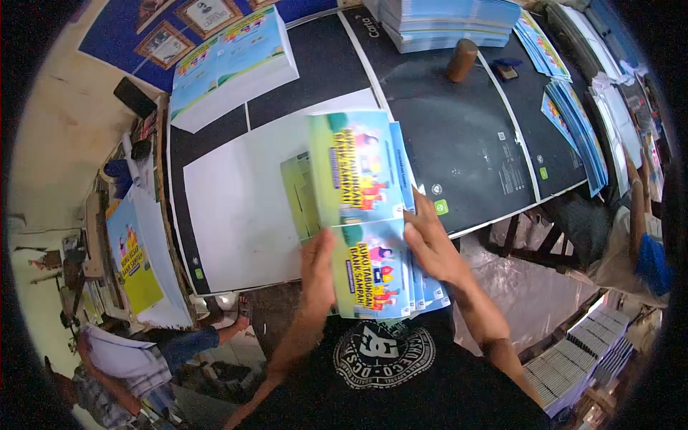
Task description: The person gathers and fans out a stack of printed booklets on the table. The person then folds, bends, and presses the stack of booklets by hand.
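In front of my chest I hold a small stack of printed booklet covers (pixel 362 172), light blue with yellow lettering and cartoon figures. My left hand (pixel 317 271) grips its left edge, thumb on top. My right hand (pixel 438 247) has hold of the right edge, where several sheets show slightly fanned out of line. The upper left part of the stack is blurred. Under it, a green printed piece (pixel 297 190) shows in part on a large white sheet (pixel 236 193). The fingers beneath the stack are hidden.
Black boards (pixel 459 136) cover the table. A thick pile of printed sheets (pixel 233 68) stands back left, booklet stacks (pixel 444 25) at the back. A brown cylinder (pixel 462 61) stands nearby. More booklets (pixel 577 132) lie right. Other people are at the right and lower left.
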`<state>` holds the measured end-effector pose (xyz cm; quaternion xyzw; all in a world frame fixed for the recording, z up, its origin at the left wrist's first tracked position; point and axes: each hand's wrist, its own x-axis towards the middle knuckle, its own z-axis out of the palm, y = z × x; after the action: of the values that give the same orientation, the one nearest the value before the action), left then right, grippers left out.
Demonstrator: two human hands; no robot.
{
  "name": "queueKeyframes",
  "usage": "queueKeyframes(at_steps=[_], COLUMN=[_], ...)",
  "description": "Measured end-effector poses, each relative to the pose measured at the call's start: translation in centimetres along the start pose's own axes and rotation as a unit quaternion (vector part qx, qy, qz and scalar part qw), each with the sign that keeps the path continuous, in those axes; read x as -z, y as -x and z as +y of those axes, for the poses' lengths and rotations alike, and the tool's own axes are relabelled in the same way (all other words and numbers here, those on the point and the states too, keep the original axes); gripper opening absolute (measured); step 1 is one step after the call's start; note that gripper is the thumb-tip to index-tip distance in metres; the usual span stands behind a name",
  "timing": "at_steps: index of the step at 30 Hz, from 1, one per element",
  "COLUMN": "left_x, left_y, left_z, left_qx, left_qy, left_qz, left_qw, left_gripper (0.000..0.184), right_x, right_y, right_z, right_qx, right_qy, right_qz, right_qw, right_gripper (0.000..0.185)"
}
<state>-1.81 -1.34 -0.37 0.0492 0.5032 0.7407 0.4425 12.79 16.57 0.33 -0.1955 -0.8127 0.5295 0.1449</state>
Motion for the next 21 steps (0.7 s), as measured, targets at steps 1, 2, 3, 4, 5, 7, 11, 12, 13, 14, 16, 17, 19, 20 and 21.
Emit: queueKeyframes(at_steps=[1, 2, 3, 4, 5, 7, 11, 12, 13, 14, 16, 17, 19, 20, 21], left_x=[-0.6, -1.0, -1.5, -1.8, -1.8, -1.8, -1.1, -1.0, -0.9, -0.7, -0.1, 0.1, 1.7, 2.4, 2.7], left_y=[-0.2, -0.3, -0.3, -0.2, -0.2, -0.3, -0.3, -0.4, -0.4, -0.2, -0.1, 0.0, 0.2, 0.5, 1.0], left_z=[-0.5, -0.6, -0.5, -0.5, -0.7, -0.6, -0.8, -0.8, -0.5, 0.1, 0.8, 1.0, 2.1, 3.0, 4.2], left_qx=[0.016, 0.024, 0.033, 0.041, 0.049, 0.048, 0.046, 0.046, 0.043, 0.041, 0.032, 0.026, 0.015, -0.004, -0.023], left_qy=[-0.031, 0.005, 0.040, 0.075, 0.091, 0.078, 0.077, 0.078, 0.045, 0.010, -0.010, 0.003, 0.081, 0.083, 0.085], left_qz=[-0.011, -0.016, -0.018, -0.017, -0.011, -0.011, 0.005, 0.016, 0.023, 0.030, 0.059, 0.080, 0.063, 0.074, 0.084], left_qw=[0.999, 1.000, 0.999, 0.996, 0.995, 0.996, 0.996, 0.996, 0.998, 0.999, 0.998, 0.996, 0.995, 0.994, 0.993], left_gripper=[0.047, 0.047, 0.047, 0.047, 0.047, 0.047, 0.046, 0.045, 0.045, 0.045, 0.045, 0.045, 0.047, 0.048, 0.049], right_x=[0.2, 0.2, 0.2, 0.2, 0.3, 0.4, 0.1, 0.2, 0.3, 0.3, 0.2, 0.1, 0.3, 0.4, 0.2], right_y=[-0.2, -0.3, -0.3, -0.2, -0.3, -0.3, -0.2, -0.2, -0.2, -0.2, -0.1, 0.0, -0.4, -0.5, -0.4], right_z=[-0.8, -0.8, -0.8, -0.7, -0.4, -0.3, -0.1, -0.1, -0.1, -0.1, 0.6, 0.9, 0.5, 0.2, 0.0], right_qx=[-0.036, -0.037, -0.038, -0.038, -0.034, -0.032, -0.021, -0.020, -0.020, -0.021, -0.012, -0.008, -0.023, -0.032, -0.028], right_qy=[0.000, -0.006, -0.013, -0.021, -0.039, -0.049, -0.037, -0.042, -0.046, -0.050, -0.037, -0.030, -0.093, -0.125, -0.118], right_qz=[-0.014, -0.012, -0.011, -0.012, -0.014, -0.017, -0.011, -0.012, -0.013, -0.014, -0.013, -0.013, 0.003, 0.011, 0.039], right_qw=[0.999, 0.999, 0.999, 0.999, 0.999, 0.998, 0.999, 0.999, 0.999, 0.998, 0.999, 0.999, 0.995, 0.992, 0.992], right_gripper=[0.051, 0.051, 0.052, 0.052, 0.051, 0.050, 0.048, 0.048, 0.048, 0.047, 0.051, 0.053, 0.058, 0.061, 0.063])
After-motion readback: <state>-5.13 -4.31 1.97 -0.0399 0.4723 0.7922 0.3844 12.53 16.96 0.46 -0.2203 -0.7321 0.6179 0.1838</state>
